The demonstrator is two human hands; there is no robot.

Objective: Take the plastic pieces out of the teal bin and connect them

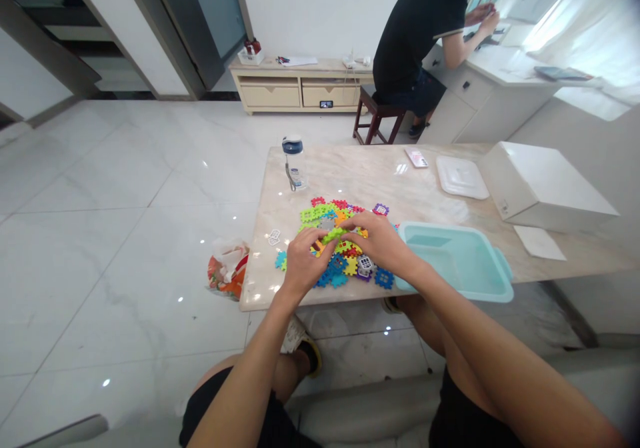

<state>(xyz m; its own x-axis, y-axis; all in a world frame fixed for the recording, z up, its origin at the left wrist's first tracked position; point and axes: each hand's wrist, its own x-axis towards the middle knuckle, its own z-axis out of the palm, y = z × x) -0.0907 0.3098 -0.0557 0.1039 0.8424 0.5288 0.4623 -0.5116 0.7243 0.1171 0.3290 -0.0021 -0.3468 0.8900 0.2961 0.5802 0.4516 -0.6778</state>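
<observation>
So both hands were over the pile of tiles (323, 213) in the middle of the desk (360, 175), and they had one green piece (334, 235) pinched between them. The left hand (304, 261) was clamped on its left end and the right hand (383, 240) on its right end, fingers curled in on it. The piece sat just above the near part of the pile, close to the red, blue and yellow tiles underneath. Just right of the right hand there was a teal bin (460, 261) hanging a bit over the near edge of the desk. Farther back on the right lay a white lid (461, 177), a tilted white box (540, 185) and a sheet of paper (540, 243), with a small card (417, 158) near the far edge. A bottle (294, 163) with a dark cap stood upright at the far left of the pile, apart from it. On the floor by the desk's left near corner lay a crumpled bag (229, 269). Way at the back, another person (420, 35) sat on a stool (375, 118), hands on a counter of their own.
</observation>
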